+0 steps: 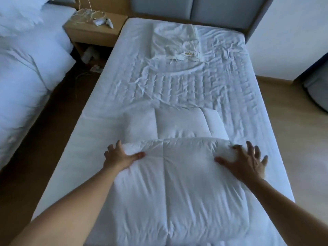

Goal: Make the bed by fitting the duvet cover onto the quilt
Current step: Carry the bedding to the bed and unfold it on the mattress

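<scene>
Folded white quilt [170,183] lies on the bed [74,166] between both hands; left hand [119,157] grips its left corner, right hand [248,162] presses splayed fingers [250,148] on its right corner. Duvet cover [175,41] lies near the headboard [195,9].

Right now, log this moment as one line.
left hand grips quilt fold | right hand presses quilt | duvet cover folded near headboard, unfitted
</scene>
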Available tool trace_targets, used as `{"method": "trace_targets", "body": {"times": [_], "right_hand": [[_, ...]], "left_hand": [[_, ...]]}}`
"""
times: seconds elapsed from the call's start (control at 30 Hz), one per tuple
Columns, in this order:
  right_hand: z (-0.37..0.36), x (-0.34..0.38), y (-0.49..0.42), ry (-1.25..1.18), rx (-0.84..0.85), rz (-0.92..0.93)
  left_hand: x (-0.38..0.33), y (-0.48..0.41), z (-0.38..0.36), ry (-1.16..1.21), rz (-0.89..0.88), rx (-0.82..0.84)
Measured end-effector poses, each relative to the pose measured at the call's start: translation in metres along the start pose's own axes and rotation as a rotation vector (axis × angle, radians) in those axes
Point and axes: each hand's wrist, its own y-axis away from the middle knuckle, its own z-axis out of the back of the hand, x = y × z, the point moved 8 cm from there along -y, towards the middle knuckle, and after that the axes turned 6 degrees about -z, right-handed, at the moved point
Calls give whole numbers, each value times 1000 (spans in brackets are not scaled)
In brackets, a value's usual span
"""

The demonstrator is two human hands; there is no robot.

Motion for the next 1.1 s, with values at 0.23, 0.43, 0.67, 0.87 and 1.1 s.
{"method": "trace_targets", "body": {"times": [0.23,0.43,0.67,0.87,1.1], "right_hand": [[-42,-29,-75,-632,343,-263],[-150,-28,-117,-864,590,-395],[-215,-24,-161,-717,705,-235],[-236,-30,-165,-628,781,-350],[-217,0,-141,-862,1103,-316]], "left_hand": [[36,-71,-56,360,159,55],[31,-97,-100,541,85,126],[45,-125,-129,453,258,56],[48,-139,-138,432,313,86],[27,-138,-129,321,270,226]]}}
